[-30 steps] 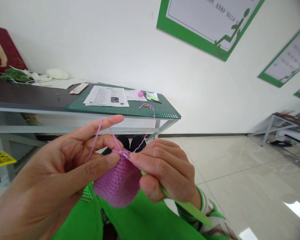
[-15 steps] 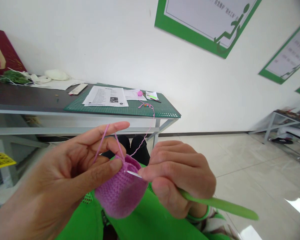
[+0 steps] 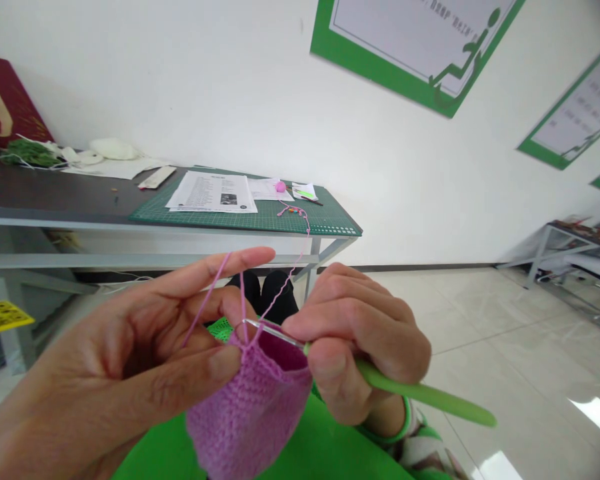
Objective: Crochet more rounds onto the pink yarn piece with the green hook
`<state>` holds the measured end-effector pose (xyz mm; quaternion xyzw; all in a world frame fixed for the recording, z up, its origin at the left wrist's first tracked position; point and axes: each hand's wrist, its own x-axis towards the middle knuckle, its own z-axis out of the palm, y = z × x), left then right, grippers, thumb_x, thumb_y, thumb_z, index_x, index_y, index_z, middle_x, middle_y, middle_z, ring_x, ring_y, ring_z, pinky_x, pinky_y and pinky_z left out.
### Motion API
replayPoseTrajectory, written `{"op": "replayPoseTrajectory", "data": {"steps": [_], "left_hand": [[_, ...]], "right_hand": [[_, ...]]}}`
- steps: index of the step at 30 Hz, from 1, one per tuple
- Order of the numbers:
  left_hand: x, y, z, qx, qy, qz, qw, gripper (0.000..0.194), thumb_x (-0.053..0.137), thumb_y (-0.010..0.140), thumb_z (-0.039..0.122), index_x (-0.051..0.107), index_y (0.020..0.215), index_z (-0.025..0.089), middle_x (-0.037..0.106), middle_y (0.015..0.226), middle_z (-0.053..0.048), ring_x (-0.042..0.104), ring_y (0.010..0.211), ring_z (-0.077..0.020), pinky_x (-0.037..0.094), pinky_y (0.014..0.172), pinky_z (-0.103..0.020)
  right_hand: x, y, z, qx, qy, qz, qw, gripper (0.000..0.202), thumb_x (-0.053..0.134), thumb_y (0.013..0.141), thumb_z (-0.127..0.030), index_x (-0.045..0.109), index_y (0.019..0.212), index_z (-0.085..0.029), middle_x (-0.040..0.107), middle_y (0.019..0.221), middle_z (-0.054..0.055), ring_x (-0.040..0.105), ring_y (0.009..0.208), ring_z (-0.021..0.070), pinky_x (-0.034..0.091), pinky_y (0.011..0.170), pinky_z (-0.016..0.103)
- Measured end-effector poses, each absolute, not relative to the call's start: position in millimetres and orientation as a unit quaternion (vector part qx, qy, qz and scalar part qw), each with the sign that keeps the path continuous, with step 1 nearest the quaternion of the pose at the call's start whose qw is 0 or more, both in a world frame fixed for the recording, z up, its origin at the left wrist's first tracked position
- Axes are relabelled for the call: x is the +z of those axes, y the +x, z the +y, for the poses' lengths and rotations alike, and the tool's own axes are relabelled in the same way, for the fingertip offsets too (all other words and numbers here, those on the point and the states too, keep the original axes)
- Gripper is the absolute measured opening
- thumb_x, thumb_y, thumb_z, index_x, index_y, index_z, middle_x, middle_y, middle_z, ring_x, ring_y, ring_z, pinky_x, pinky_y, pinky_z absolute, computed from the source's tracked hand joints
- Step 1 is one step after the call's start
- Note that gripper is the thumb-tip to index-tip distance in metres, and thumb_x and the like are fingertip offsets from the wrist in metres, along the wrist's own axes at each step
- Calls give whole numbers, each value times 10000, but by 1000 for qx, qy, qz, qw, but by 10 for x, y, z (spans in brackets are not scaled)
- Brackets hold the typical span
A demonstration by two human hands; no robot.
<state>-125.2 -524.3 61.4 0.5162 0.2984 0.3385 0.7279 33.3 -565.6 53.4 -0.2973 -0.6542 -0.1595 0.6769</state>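
A pink crocheted pouch (image 3: 253, 407), open at the top, hangs from my left hand (image 3: 155, 353), whose thumb and fingers pinch its rim. Pink yarn (image 3: 207, 300) passes over my outstretched left index finger and down to the rim. My right hand (image 3: 365, 340) is closed around a crochet hook with a green handle (image 3: 430, 398). The hook's metal tip lies over the pouch's opening, close to the left fingertips, with a pink loop around its shaft.
Beyond the hands, a dark table (image 3: 80, 193) bears a green cutting mat (image 3: 205, 223), printed sheets (image 3: 210, 193), a pink yarn ball (image 3: 280, 187), white material (image 3: 113, 149) and green yarn (image 3: 30, 154). Another table (image 3: 570, 231) stands far right.
The hook tip has risen from the pouch's rim to above its opening. The pouch has tilted and its opening shows wider. My left index finger has shifted slightly right.
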Motion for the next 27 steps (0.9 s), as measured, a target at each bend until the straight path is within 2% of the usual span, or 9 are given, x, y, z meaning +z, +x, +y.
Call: {"op": "replayPoseTrajectory", "data": {"steps": [3, 6, 13, 17, 20, 23, 27], "left_hand": [[686, -1240, -5281, 330, 497, 320, 736, 756, 856, 537, 142, 611, 1220, 354, 650, 611, 35, 566, 465, -111, 481, 427, -159], [667, -1247, -5267, 337, 492, 314, 739, 815, 860, 502, 119, 601, 1237, 357, 648, 612, 25, 568, 433, -124, 499, 401, -180], [561, -1248, -5200, 367, 526, 290, 710, 934, 852, 540, 180, 448, 1344, 432, 665, 606, 28, 551, 364, -117, 488, 339, -160], [580, -1236, -5201, 376, 547, 265, 699, 946, 839, 575, 202, 390, 1367, 458, 691, 630, 22, 561, 374, -124, 481, 332, -160], [571, -1264, -5204, 365, 575, 270, 681, 953, 830, 587, 224, 357, 1379, 468, 714, 694, 3, 625, 441, -170, 507, 360, -192], [552, -1293, -5215, 367, 583, 287, 666, 930, 819, 597, 230, 367, 1375, 463, 709, 712, -4, 651, 494, -202, 518, 382, -212], [554, -1301, -5234, 372, 550, 278, 694, 913, 829, 583, 219, 407, 1358, 453, 664, 627, 25, 588, 405, -156, 504, 359, -191]], "right_hand": [[569, 293, -5697, -114, -324, -631, 696, 435, 476, 917, -365, 534, 536, -163, 549, 452, -23, 434, 410, 62, 326, 418, 266], [585, 274, -5724, -87, -338, -624, 700, 445, 457, 926, -365, 523, 532, -170, 552, 457, -28, 439, 411, 60, 345, 421, 263], [478, 300, -5657, -140, -313, -656, 672, 347, 462, 927, -325, 561, 632, -172, 572, 514, -30, 457, 433, 55, 355, 452, 261], [489, 271, -5645, -153, -327, -641, 677, 339, 474, 926, -355, 583, 662, -172, 571, 527, -31, 475, 445, 54, 375, 464, 255], [550, 245, -5647, -148, -339, -640, 673, 334, 524, 902, -373, 607, 666, -152, 600, 545, -11, 544, 477, 68, 420, 469, 242], [590, 248, -5661, -130, -345, -671, 643, 331, 496, 912, -327, 623, 674, -136, 635, 589, 8, 575, 508, 77, 449, 476, 242], [573, 264, -5716, -136, -364, -652, 651, 386, 433, 934, -294, 577, 601, -162, 600, 555, -12, 533, 485, 68, 427, 454, 247]]}}
